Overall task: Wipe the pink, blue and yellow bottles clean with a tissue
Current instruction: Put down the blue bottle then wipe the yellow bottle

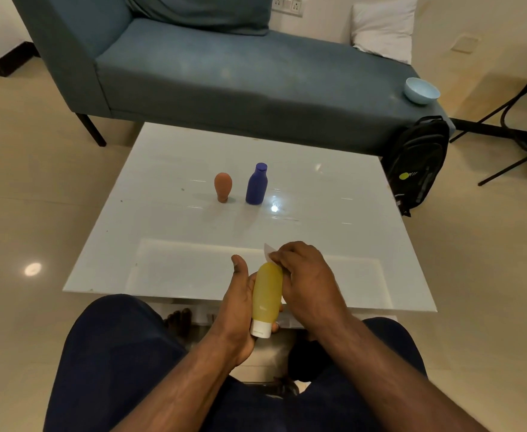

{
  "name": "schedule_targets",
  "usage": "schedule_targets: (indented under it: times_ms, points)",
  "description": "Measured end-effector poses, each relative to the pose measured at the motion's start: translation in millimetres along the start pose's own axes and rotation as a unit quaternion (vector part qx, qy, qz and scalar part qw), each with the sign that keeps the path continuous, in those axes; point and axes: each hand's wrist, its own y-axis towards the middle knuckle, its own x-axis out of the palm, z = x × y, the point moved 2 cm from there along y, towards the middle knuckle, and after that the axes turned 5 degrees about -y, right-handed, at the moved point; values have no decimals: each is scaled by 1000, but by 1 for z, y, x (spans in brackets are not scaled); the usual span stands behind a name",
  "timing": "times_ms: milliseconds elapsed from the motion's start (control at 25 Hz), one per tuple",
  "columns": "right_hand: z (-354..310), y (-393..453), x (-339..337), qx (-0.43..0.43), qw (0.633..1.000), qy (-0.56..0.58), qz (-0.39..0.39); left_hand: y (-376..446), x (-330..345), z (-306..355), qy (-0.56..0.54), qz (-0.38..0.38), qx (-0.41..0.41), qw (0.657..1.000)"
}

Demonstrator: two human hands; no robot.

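Left hand gripping yellow bottle, right-hand fingers pinching tissue, labels unreadable

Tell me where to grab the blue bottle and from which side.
Grip the blue bottle round its wide lower body, coming from the right: it stands upright, its neck narrows to a small cap, and the pink bottle stands close on its left.
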Motion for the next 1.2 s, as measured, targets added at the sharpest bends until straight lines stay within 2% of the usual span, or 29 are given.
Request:
schedule_targets:
  times_ms: [120,160,240,320,440,560,640,800,840,1040,1120,1200]
  points:
    - [8,6,-20,74,991,80,76,2,-1,1,-4,-13,6,1000]
    - [7,7,-24,90,988,101,80,2,-2,2,-8,-14,8,1000]
    - [-1,4,-25,67,991,106,44,4,-2,2,-13,-13,7,1000]
    - [-4,0,-16,27,998,49,2,5,-2,0,-6,-12,2,1000]
    - [-5,-3,-3,44,998,7,-44,4,-2,0,0,-7,-1,1000]
    - [-23,-19,5,-10,997,-44,-57,4,-2,0,-27,7,-4,1000]
    - [-25,-23,2,-35,997,-31,-67,4,-3,1,-23,13,-2,1000]
    - [-2,3,-4,50,998,10,-38,8,-6,-2,28,17,-4,999]
    - [-4,4,-2,48,998,0,-35,7,-6,-2,26,16,-6,1000]
    - [-31,-34,10,-66,994,-50,-74,7,-6,3,-47,3,-12,999]
    - [-26,-36,6,-80,993,-39,-72,10,-8,4,-62,-5,-21,998]
    - [-13,-25,4,-55,997,-28,-48,12,-9,2,-66,-6,-21,998]
